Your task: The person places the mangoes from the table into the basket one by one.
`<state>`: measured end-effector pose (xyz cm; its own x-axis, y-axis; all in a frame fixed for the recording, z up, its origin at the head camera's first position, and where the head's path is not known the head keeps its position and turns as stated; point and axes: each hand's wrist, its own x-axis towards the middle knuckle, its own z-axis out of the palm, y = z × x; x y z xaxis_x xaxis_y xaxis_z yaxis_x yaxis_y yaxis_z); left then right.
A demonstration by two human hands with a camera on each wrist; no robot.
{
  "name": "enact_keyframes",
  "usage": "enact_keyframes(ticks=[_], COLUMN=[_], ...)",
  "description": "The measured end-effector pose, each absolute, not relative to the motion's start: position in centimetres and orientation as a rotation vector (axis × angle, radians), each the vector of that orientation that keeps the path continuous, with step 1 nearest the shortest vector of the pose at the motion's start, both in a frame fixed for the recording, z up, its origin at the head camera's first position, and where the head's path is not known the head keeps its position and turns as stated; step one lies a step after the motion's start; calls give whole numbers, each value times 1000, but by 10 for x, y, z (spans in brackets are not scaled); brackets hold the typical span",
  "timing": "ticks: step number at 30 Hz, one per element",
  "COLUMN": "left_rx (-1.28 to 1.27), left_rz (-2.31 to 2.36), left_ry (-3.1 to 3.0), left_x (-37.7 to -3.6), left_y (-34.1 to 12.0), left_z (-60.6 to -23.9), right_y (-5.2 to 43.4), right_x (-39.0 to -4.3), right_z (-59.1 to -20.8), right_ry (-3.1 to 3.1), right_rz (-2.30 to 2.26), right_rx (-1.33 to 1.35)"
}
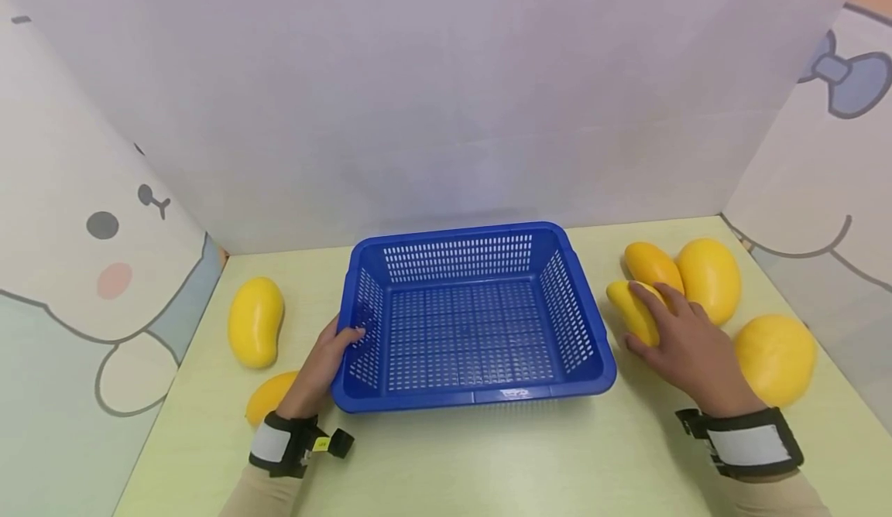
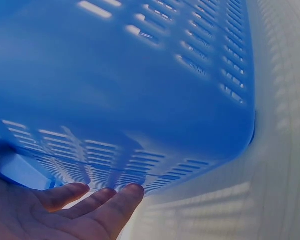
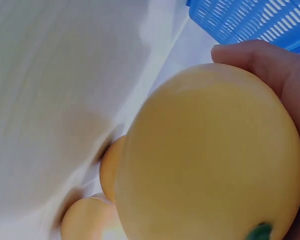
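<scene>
Head view: left hand [image 1: 322, 366] is gripping the blue basket [image 1: 474, 397], half hiding one mango [image 1: 268, 395]; right hand [image 1: 686, 347] is clasping another mango [image 1: 632, 309].

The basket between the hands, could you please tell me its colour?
The basket is blue, seen best in the head view.

Bystanders on my worktop [image 1: 446, 463]

I see a mango [image 1: 255, 321] near the left edge and a second mango [image 1: 270, 397] just in front of it, partly hidden. Toward the far right corner sit an orange-tinted mango [image 1: 651, 264] and a big yellow mango [image 1: 711, 277], touching; a round mango [image 1: 775, 358] lies by the right edge. Cartoon-printed screens [image 1: 90, 254] wall the sides.
</scene>
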<state>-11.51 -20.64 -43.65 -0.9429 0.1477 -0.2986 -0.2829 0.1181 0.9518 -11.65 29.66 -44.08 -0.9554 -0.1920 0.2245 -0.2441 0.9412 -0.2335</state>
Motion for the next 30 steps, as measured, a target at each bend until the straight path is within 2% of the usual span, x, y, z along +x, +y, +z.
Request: enact_keyframes(ticks=[30], left_rx=[-128], left_rz=[1904], left_ry=[2070], left_x=[-114], left_y=[-205], left_z=[-435], right_y=[277], right_x=[-100], right_z=[-401], right_ry=[-2761], right_rz=[350], right_rx=[326])
